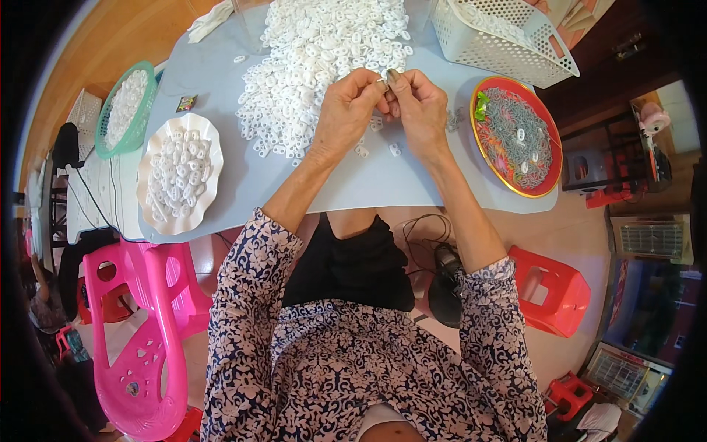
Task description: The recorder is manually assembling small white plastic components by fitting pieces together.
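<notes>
Both hands meet over the table, thumbs and fingertips pinched close together. My left hand (347,110) is closed on a small white plastic piece (381,80), only part of which shows. My right hand (417,110) is closed against it from the other side; whatever its fingertips pinch is hidden. Just beyond and to the left spreads a big heap of white oval plastic pieces (302,70) with holes in them. To the right, a red round tray (557,140) with a gold rim holds many thin grey metal pieces (515,121) and a few white ovals.
At the left table edge stands a scalloped white dish (213,177) of finished-looking white pieces. A green basket (150,110) is beyond it, and a white perforated basket (508,62) sits at far right. A pink chair (173,346) and red stool (563,295) flank me.
</notes>
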Available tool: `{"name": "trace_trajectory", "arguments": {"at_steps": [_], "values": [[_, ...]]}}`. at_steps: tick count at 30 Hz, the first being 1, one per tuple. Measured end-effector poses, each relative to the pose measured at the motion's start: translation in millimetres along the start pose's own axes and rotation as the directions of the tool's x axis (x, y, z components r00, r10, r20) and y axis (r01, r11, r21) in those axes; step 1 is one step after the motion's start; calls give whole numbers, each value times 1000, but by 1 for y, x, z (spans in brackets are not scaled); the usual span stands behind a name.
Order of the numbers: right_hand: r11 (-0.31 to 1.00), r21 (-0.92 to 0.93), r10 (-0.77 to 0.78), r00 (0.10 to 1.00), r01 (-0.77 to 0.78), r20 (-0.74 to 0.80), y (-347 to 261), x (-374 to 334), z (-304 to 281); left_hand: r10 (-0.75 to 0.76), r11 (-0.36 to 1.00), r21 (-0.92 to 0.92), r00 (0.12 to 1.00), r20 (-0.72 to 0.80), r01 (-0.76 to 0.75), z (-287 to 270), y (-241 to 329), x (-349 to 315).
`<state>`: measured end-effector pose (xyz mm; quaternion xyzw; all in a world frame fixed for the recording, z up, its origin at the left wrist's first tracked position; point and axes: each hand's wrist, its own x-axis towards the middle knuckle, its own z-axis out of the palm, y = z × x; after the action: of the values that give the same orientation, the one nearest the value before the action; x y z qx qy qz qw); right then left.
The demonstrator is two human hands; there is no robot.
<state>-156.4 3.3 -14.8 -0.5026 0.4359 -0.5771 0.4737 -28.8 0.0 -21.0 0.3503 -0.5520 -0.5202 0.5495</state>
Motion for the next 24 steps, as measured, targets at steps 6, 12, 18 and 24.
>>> {"name": "trace_trajectory", "arguments": {"at_steps": [6,12,18,24], "values": [[995,-41,-92,994,94,55,-8,1,-4,-60,993,-100,998,24,62,-3,7,0],[992,-67,-108,994,109,18,-4,2,-1,-109,982,-153,993,50,115,-7,5,1],[977,-77,-203,979,200,-26,-3,0,0,-16,982,-185,997,75,30,-1,6,0],[988,0,-153,988,153,4,0,0,1,-55,980,-185,996,70,67,-5,5,1]]}}
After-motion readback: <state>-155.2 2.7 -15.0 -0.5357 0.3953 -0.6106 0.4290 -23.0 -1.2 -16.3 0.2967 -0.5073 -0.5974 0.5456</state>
